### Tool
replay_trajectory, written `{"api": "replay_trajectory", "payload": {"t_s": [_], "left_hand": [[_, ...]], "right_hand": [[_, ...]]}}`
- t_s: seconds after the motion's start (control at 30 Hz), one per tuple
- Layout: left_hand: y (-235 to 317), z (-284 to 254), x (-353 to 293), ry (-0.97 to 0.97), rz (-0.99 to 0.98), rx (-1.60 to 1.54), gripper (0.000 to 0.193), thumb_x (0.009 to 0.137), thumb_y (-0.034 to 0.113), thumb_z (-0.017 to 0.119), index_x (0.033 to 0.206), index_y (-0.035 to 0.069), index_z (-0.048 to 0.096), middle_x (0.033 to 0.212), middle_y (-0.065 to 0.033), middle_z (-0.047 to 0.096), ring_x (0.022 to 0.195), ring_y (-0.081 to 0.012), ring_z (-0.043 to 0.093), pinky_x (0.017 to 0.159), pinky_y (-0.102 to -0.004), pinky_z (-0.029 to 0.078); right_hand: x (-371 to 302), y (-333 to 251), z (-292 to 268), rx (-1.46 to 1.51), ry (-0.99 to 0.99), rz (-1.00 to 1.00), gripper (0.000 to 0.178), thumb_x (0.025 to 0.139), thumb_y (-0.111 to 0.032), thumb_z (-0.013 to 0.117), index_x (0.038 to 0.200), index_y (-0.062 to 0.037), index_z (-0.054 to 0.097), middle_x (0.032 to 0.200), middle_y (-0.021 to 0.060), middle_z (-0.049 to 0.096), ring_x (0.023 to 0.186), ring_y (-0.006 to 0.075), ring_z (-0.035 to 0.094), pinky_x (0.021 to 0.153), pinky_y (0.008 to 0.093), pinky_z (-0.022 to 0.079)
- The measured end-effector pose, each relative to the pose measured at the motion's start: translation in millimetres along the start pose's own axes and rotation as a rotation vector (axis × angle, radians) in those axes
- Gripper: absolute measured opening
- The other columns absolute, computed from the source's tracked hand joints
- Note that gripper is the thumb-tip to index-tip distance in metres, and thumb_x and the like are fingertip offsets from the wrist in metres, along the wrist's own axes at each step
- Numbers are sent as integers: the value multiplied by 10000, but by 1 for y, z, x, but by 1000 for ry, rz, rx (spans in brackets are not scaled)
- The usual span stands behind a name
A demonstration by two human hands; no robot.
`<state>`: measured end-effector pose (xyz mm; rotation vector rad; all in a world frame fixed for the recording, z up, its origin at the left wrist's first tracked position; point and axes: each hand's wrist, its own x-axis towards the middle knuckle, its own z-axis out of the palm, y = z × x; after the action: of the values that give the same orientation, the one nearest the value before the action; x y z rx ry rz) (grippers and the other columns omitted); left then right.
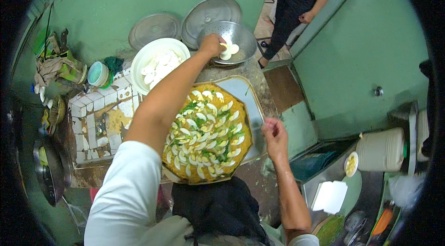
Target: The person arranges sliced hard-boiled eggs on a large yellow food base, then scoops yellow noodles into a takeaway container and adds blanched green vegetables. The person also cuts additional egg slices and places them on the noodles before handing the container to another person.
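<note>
My left hand (pixel 212 45) reaches over the metal colander (pixel 248 37), its fingers closed on a peeled boiled egg (pixel 224 47). More white egg pieces (pixel 233 49) lie just beside the fingertips. Nearer to me, an octagonal tray of orange noodles (pixel 241 141) is topped with egg wedges and green herbs; my left forearm hides part of its left side. It rests on a larger grey tray (pixel 254 128). At the right rim of that grey tray is my right hand (pixel 275 135), fingers curled together. What they pinch, if anything, is too small to make out.
Left of the colander stands a white bowl (pixel 137 67) of eggs. Two round metal lids (pixel 154 31) lean on the green wall. A white-tiled recess (pixel 95 128) and stacked bowls (pixel 98 73) are at left. Another person (pixel 296 5) stands in the doorway. Containers (pixel 381 149) crowd the right.
</note>
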<state>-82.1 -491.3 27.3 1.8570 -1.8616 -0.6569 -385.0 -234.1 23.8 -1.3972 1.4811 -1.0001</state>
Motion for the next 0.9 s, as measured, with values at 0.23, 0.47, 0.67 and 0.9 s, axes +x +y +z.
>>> {"api": "replay_trajectory", "payload": {"t_s": [0.23,0.47,0.67,0.9], "left_hand": [[11,2,-21,202,34,-17,333,796,260,695,1039,33,700,1055,-210,672,992,-324,649,876,-380,504],[-36,-61,-301,669,-548,-701,364,919,341,604,1149,60,634,998,-18,641,903,-101,584,732,-258,471],[7,57,-494,667,-1170,-1436,399,961,430,481,1049,52,573,935,-89,642,803,-238,638,726,-371,549],[27,146,-488,259,-795,-2007,645,897,507,481,1246,-35,495,1289,-226,532,1218,-353,509,1033,-505,390]], "right_hand": [[234,-60,10,-546,-165,-674,185,855,-140,617,997,-23,625,935,165,658,849,318,634,760,401,498],[311,-59,79,-654,-185,-993,208,828,-132,620,1028,-77,645,1022,161,653,864,374,621,798,427,503],[200,-8,6,134,-382,-213,211,948,-230,569,1010,-31,602,835,46,623,706,112,563,629,245,446],[-36,64,-58,224,-784,754,221,915,-149,536,1107,-53,586,935,76,671,762,149,649,631,241,516]]}}
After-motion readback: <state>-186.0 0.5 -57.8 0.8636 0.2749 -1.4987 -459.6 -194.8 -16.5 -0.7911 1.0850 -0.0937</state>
